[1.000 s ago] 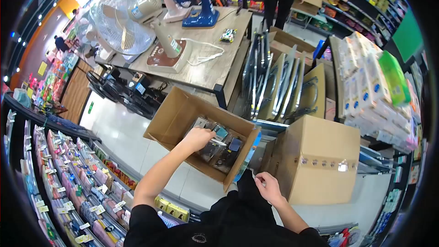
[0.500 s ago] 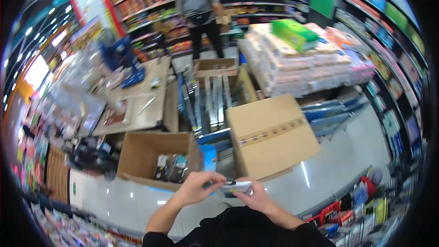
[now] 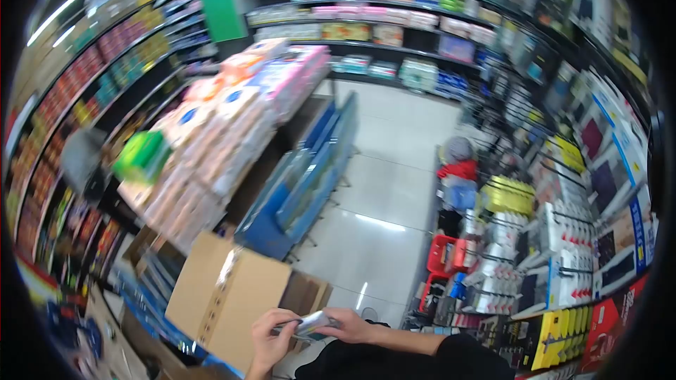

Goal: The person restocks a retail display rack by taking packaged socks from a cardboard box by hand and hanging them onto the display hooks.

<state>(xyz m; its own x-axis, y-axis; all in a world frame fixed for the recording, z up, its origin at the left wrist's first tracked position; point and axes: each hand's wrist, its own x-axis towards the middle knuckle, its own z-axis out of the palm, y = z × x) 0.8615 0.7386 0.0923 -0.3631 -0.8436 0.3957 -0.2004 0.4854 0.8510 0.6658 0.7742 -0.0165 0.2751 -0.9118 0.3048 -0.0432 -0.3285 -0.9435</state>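
In the head view, fingers of the left hand [image 3: 272, 336] and right hand [image 3: 350, 326] grasp a small white packet [image 3: 310, 322] between them. Just beyond stands a cardboard box [image 3: 229, 294], then stacked packs [image 3: 218, 142]. Tiled floor [image 3: 384, 190] reaches to shelves [image 3: 366, 36].

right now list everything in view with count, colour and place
small pack: one, mostly white, in hands
large cardboard box: one, brown, lower left
wrapped packs: many, white and pink, stacked at left
green pack: one, green, stack's left end
blue panels: several, blue, beside the stack
yellow packs: several, yellow, right side
shelves: several, dark, back and left
tiled floor: one, pale, centre
person: one, grey top, far left
left hand: one, bare, lower centre
right hand: one, bare, lower centre
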